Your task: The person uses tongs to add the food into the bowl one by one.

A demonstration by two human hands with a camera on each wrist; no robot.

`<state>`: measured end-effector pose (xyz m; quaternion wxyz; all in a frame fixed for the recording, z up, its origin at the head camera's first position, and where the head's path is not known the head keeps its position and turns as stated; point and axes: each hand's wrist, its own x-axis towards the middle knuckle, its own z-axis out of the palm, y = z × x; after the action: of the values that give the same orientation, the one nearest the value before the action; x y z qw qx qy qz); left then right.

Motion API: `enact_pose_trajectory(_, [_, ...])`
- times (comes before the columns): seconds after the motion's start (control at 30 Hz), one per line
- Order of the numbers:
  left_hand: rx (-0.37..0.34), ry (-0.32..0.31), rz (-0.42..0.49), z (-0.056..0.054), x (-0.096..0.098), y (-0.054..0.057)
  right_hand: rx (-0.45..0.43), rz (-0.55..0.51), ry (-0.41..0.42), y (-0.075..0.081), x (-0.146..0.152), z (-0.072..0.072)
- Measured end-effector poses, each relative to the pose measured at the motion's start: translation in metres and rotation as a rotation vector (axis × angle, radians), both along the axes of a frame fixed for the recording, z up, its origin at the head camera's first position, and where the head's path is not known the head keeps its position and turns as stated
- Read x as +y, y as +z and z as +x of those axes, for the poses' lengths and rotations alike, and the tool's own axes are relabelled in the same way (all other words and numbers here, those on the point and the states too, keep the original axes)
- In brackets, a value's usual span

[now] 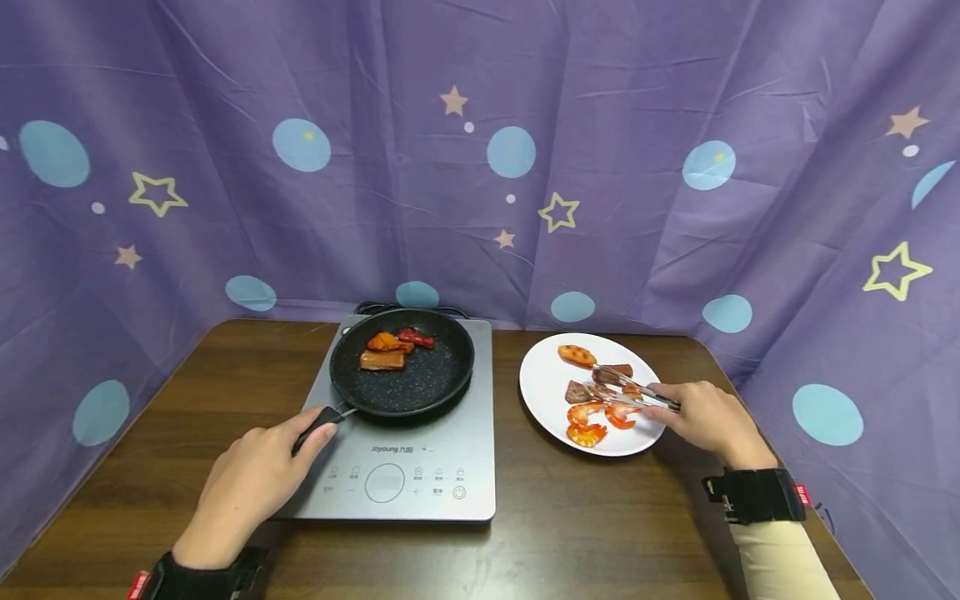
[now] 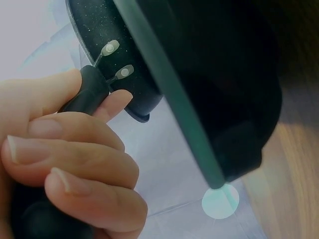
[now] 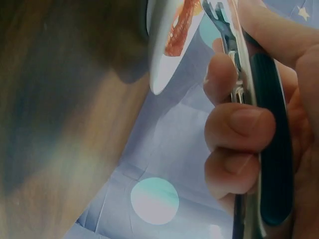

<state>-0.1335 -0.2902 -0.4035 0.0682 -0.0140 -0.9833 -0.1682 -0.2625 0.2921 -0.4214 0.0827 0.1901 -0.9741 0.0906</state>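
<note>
Left hand (image 1: 258, 471): fingers curled around the black handle (image 1: 318, 427) of the frying pan (image 1: 420, 387)
Right hand (image 1: 712, 419): gripping metal tongs (image 3: 271, 144), tips among the food on the white plate (image 1: 540, 387)
Induction cooktop (image 1: 450, 442): on the desk (image 1: 570, 533), beneath the pan
Plate: right of the cooktop, bearing shrimp (image 1: 622, 419)
Purple curtain (image 1: 622, 258): behind everything

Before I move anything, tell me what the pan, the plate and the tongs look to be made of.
Pan: probably coated metal, from its dark, pale-speckled, matte-looking interior.
Plate: smooth white surface suggests ceramic, though melamine could look alike.
Tongs: likely polished steel, judging by bright reflections, with a dark, plastic-looking grip.
</note>
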Motion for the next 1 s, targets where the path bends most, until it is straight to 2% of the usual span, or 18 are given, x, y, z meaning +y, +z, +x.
enact_pose_trajectory(0.37, [-0.006,0.005,-0.006,0.000,-0.001,0.000,0.010,-0.019,0.014,0.003,0.001,0.002])
enact_pose_trajectory(0.63, [-0.006,0.007,-0.004,0.000,-0.001,0.000,0.005,0.009,0.019,-0.005,-0.006,-0.004])
enact_pose_trajectory(1.0, [0.002,0.011,-0.007,-0.001,-0.001,-0.001,0.021,0.025,0.008,-0.010,-0.019,-0.002])
